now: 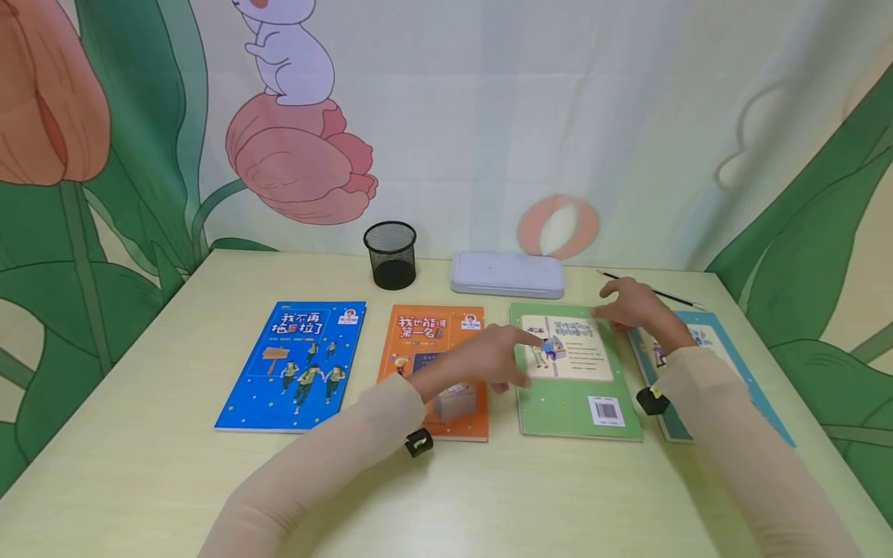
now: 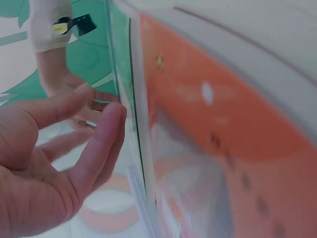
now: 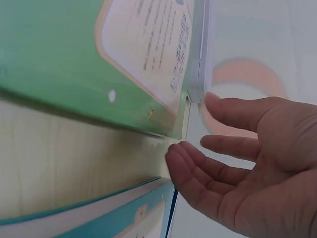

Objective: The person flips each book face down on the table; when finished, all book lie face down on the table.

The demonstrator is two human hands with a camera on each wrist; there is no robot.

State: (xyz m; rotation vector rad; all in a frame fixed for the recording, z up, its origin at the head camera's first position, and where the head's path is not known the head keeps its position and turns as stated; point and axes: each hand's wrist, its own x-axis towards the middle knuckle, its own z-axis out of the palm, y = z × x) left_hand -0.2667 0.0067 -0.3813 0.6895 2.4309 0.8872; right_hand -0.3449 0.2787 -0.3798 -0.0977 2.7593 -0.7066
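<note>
Green-backed, the barcoded book [image 1: 577,372] lies right of centre on the surface [image 1: 530,504]. We see the left hand [image 1: 491,356] at its left edge and the right hand [image 1: 635,306] by its far right corner, each grip spread apart. To the left we find an orange book [image 1: 436,329], then a blue book [image 1: 293,372]; to the right, a teal book [image 1: 725,341]; beyond, a pale case [image 1: 508,275] and a mesh cup [image 1: 391,256].
</note>
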